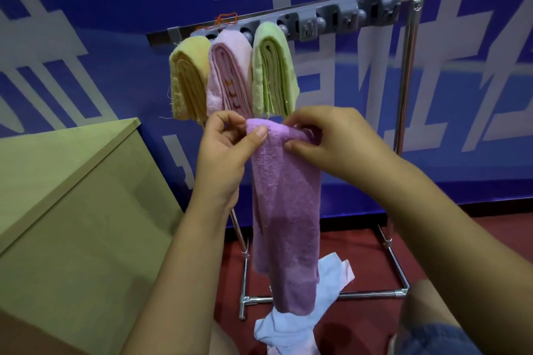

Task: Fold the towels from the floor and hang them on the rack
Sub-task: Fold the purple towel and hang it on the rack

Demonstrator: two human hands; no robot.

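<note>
Head view: purple towel (pixel 285 210) between fingers (pixel 261 133).

You face a deep blue wall banner (pixel 115 8) printed with large pale grey block characters, running the full width behind you. Below it lies a dark red floor (pixel 360 256). At your left stands a light beige wooden cabinet (pixel 72 210), its flat top edge catching soft, even indoor light.
</note>
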